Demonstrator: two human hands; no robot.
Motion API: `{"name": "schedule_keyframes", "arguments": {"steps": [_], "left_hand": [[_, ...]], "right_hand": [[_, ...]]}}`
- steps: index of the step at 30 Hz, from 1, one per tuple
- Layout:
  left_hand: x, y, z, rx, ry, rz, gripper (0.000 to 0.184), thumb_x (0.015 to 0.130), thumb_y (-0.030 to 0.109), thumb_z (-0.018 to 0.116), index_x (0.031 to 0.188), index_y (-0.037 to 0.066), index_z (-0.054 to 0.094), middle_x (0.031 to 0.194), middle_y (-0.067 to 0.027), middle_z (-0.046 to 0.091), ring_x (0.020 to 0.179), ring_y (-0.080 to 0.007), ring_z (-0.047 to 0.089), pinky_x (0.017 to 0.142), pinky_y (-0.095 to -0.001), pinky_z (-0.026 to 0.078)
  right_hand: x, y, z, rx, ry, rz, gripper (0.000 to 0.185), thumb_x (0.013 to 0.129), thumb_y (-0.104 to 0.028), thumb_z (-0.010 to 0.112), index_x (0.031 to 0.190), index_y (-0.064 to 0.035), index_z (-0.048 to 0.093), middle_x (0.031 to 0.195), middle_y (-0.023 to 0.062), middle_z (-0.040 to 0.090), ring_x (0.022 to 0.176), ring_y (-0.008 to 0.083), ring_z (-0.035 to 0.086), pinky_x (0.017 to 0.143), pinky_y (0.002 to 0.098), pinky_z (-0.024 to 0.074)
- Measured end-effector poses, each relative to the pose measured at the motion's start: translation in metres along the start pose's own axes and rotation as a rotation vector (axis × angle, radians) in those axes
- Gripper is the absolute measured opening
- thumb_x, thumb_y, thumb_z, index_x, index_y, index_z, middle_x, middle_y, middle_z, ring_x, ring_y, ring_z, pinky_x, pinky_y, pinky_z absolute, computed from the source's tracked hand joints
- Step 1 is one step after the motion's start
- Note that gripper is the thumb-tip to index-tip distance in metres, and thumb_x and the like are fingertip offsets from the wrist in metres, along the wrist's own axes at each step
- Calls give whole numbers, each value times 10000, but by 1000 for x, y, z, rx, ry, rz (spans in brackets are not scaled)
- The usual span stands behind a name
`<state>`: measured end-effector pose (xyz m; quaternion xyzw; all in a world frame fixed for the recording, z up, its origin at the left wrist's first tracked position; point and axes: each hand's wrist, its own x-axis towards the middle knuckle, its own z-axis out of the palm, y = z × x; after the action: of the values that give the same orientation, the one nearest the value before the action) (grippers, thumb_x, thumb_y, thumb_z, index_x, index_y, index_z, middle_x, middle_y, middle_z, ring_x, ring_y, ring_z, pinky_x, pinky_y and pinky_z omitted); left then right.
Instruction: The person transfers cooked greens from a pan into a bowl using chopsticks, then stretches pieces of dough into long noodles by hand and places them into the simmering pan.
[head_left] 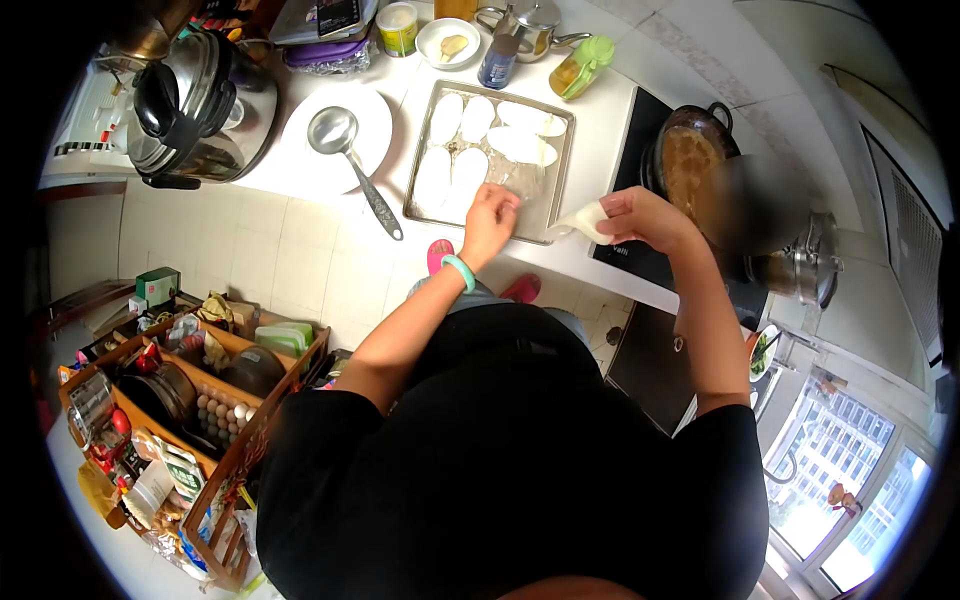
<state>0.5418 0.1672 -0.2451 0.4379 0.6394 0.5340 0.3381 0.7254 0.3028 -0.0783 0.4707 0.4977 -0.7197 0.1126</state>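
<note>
A metal tray (566, 150) lies on the counter and carries several white, oval dough pieces (478, 118). My right hand (645, 218) is closed on one soft white dough piece (592, 222) just beyond the tray's near right corner; its thin end droops to the left. Over the tray's near edge is my left hand (490, 220), with a green bangle on the wrist. Its fingers are curled together beside a shiny, see-through patch in the tray, and whatever they pinch is too small to tell.
On the stove (632, 165) at right sits a wok (690, 165) of brown liquid, partly hidden by a dark blur. A ladle (368, 190) rests on a white plate (300, 130). A green-topped bottle (582, 68) and a blue-labelled jar (498, 62) stand behind the tray.
</note>
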Motion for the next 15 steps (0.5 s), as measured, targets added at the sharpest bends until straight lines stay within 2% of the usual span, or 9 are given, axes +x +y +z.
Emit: {"name": "schedule_keyframes", "arguments": {"steps": [2,4,5,8,10,12,13,14,15], "left_hand": [[-7,-16,9,108,-113,64,115,765,42,586,874,33,622,903,-96,558,749,-190,561,695,-295,453],[-13,-20,15,683,-497,358,153,779,183,599,882,74,628,967,-107,556,840,-225,549,811,-360,408],[-17,-21,17,752,-590,385,231,790,279,578,919,97,633,1008,-101,556,919,-240,527,899,-401,342],[-24,-1,13,860,-601,545,251,796,275,580,960,94,640,1015,-102,557,952,-240,513,926,-401,323],[-25,7,9,867,-596,597,309,803,296,571,989,57,635,1030,-109,555,926,-262,525,901,-399,363],[-24,16,7,401,-348,456,389,817,341,557,991,0,628,1013,-115,556,911,-290,536,853,-411,410],[-20,28,3,215,-491,96,528,875,417,491,1085,-63,559,1084,-147,559,998,-312,544,876,-412,436],[-12,32,4,217,-497,107,528,875,417,491,1085,-63,559,1084,-147,559,998,-312,544,876,-412,436],[1,34,7,-515,-506,-326,568,886,448,470,1096,-76,533,1122,-159,548,1039,-314,535,918,-405,419]], "right_hand": [[-17,-14,1,-52,16,-11,297,749,10,664,1038,56,617,883,63,656,728,108,611,668,224,515],[-29,-24,2,-136,27,-94,285,738,11,669,1017,53,629,872,65,659,718,104,608,667,223,514],[-31,-29,2,-161,28,-121,274,734,7,672,1002,53,637,860,61,663,712,98,608,660,223,509],[-38,-45,2,-223,27,-182,290,738,0,671,1021,51,632,856,52,665,717,92,608,658,222,503],[-43,-57,3,-226,23,-209,303,740,-5,670,1034,53,627,861,50,665,724,85,607,660,224,498],[-51,-69,5,-278,22,-242,311,741,-7,670,1042,58,622,865,54,665,730,80,603,663,220,492],[-54,-72,4,-298,3,-274,323,740,-11,674,1049,64,617,870,59,664,739,75,598,662,218,485],[-59,-77,6,-296,14,-280,323,740,-11,674,1049,64,617,870,59,664,739,75,598,662,218,485],[-65,-83,10,-297,-8,-293,327,738,-14,678,1050,65,617,872,59,664,743,75,597,663,216,483]]}}
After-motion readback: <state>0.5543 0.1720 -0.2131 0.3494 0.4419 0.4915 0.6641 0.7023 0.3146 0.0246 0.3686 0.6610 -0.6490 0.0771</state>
